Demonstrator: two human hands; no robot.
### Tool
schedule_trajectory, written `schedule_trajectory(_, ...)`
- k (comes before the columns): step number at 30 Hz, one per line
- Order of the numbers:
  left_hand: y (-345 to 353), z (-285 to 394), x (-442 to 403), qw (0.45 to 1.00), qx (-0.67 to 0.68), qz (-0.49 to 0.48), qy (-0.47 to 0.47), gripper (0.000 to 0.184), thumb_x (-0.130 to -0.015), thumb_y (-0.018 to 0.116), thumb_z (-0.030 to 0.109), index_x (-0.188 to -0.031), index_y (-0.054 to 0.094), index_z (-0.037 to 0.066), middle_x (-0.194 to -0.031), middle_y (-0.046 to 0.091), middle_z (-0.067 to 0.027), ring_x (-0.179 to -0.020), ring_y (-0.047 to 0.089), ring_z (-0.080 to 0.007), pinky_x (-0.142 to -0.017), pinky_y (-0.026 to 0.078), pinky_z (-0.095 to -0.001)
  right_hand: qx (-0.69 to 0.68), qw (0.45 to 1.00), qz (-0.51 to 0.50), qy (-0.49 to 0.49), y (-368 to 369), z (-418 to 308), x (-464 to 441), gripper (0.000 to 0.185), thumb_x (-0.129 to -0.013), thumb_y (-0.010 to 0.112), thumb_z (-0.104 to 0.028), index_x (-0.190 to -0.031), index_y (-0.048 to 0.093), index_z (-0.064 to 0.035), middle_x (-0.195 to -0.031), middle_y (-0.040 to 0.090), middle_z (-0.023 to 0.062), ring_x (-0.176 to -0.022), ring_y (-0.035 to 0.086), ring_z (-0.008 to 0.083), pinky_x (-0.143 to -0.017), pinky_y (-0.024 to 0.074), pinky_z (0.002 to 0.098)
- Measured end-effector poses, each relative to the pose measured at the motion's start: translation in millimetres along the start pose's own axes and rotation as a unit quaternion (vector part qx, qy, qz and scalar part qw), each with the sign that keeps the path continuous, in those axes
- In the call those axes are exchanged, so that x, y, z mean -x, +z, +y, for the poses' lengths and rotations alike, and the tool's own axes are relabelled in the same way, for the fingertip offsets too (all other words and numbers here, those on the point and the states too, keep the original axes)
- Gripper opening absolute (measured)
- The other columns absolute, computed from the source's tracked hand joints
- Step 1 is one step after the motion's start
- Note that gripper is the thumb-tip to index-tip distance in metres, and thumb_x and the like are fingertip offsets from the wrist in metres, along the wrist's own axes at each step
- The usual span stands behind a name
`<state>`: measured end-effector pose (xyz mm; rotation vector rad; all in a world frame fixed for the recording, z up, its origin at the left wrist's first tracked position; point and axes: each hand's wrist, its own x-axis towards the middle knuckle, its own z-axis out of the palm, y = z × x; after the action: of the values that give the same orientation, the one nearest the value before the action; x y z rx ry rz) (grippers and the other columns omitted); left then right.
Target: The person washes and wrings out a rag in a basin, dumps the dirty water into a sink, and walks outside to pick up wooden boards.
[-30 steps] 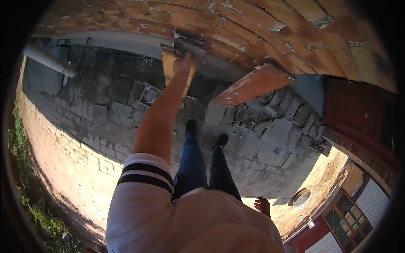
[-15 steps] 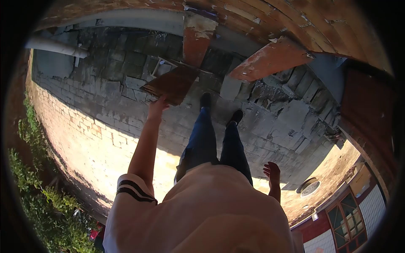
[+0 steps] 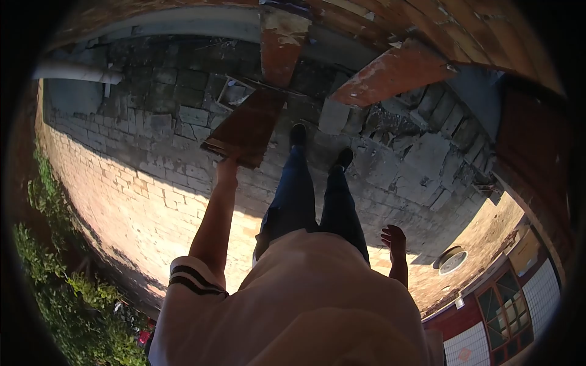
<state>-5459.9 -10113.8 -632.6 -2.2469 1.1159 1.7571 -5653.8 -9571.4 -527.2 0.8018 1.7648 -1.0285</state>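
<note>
My left hand (image 3: 227, 169) is closed on the near edge of a dark brown wooden board (image 3: 247, 128) with a ragged, layered end. The fingers are partly hidden under that edge. The board's far end narrows toward a reddish, peeling panel (image 3: 282, 52) leaning by the wall. Just beyond the board's left side lies a shallow open box or frame (image 3: 234, 93) with pale bits in it. My right hand (image 3: 394, 236) hangs beside my right hip, fingers apart and slightly curled, with nothing in it.
A second reddish panel (image 3: 394, 72) slants at the upper right, above broken slabs and rubble (image 3: 400, 122). A pale pipe (image 3: 76, 72) lies at the upper left. Brick paving (image 3: 134, 183) surrounds my feet; a round basin-like object (image 3: 452, 261) is at the right.
My left hand has drawn the board's near edge toward me, and more of the board's face shows. The open box behind it is more exposed. My right hand has barely moved.
</note>
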Motion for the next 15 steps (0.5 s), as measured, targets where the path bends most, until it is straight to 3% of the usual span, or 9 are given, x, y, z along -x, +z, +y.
schedule_trajectory(4, 2.9, 37.3, 65.0, 0.997, -0.001, 0.015, 0.082, 0.043, -0.071, 0.071, 0.025, -0.097, 0.058, -0.007, -0.087, 0.058, -0.0061, -0.076, 0.052, -0.0138, -0.069, 0.042, -0.0264, 0.0, 1.0, -0.005, -0.012, 5.3, -6.1, -0.9, 0.029, -0.089, 0.049, -0.026, -0.11, 0.052, -0.0059, -0.095, 0.063, 0.0116, -0.076, 0.062, 0.0202, -0.066, 0.0494, 0.0303)
schedule_trajectory(6, -9.6, 43.5, 82.1, 0.993, -0.008, 0.001, 0.117, 0.043, -0.072, 0.069, 0.022, -0.099, 0.057, -0.01, -0.094, 0.058, -0.0082, -0.083, 0.053, -0.0145, -0.074, 0.042, -0.0269, -0.008, 0.999, -0.021, -0.027, 6.4, -5.6, -3.5, 0.028, -0.089, 0.048, -0.025, -0.11, 0.052, -0.0062, -0.094, 0.063, 0.0109, -0.075, 0.062, 0.0194, -0.065, 0.0494, 0.0296)
schedule_trajectory(7, -14.5, 46.7, 90.3, 0.991, -0.011, -0.008, 0.135, 0.042, -0.073, 0.068, 0.02, -0.1, 0.057, -0.011, -0.098, 0.059, -0.0093, -0.086, 0.053, -0.0149, -0.076, 0.041, -0.0271, 0.001, 0.999, -0.033, -0.014, 6.7, -8.7, -4.2, 0.03, -0.087, 0.052, -0.029, -0.109, 0.053, -0.0084, -0.096, 0.063, 0.0097, -0.081, 0.061, 0.0195, -0.072, 0.0484, 0.0321)
schedule_trajectory(8, -16.5, 54.4, 104.1, 0.986, -0.024, -0.002, 0.163, 0.036, -0.076, 0.065, 0.016, -0.097, 0.059, -0.013, -0.095, 0.061, -0.0109, -0.085, 0.054, -0.0142, -0.077, 0.042, -0.027, 0.003, 0.999, -0.039, -0.018, 6.5, -9.4, -6.8, 0.029, -0.087, 0.052, -0.028, -0.108, 0.054, -0.0084, -0.096, 0.063, 0.0095, -0.081, 0.061, 0.0195, -0.072, 0.0485, 0.0319)
schedule_trajectory(10, -30.2, 60.6, 116.3, 0.985, -0.057, -0.025, 0.163, 0.036, -0.076, 0.065, 0.016, -0.098, 0.058, -0.012, -0.098, 0.06, -0.0112, -0.089, 0.053, -0.0142, -0.079, 0.041, -0.0263, 0.007, 0.998, -0.054, -0.027, 7.0, -7.5, -13.4, 0.029, -0.086, 0.051, -0.027, -0.108, 0.054, -0.0084, -0.096, 0.063, 0.0091, -0.08, 0.062, 0.0194, -0.072, 0.0486, 0.0314)
schedule_trajectory(13, -51.0, 61.7, 128.8, 0.991, -0.035, -0.028, 0.129, 0.042, -0.076, 0.065, 0.016, -0.106, 0.054, -0.011, -0.102, 0.058, -0.0102, -0.092, 0.052, -0.014, -0.08, 0.04, -0.0259, -0.018, 0.998, -0.041, -0.038, 9.0, -7.6, -23.5, 0.023, -0.086, 0.049, -0.015, -0.107, 0.053, -0.0064, -0.089, 0.065, 0.0089, -0.069, 0.062, 0.0178, -0.061, 0.0491, 0.0273)
schedule_trajectory(15, -65.4, 54.1, 126.1, 0.996, 0.035, 0.012, 0.084, 0.034, -0.074, 0.066, 0.019, -0.099, 0.057, -0.003, -0.09, 0.058, -0.0046, -0.081, 0.053, -0.0113, -0.072, 0.041, -0.0252, -0.018, 0.996, -0.079, -0.045, 3.4, -5.2, -28.3, 0.026, -0.086, 0.051, -0.022, -0.108, 0.053, -0.0079, -0.092, 0.064, 0.0084, -0.074, 0.062, 0.0188, -0.066, 0.0492, 0.0297)
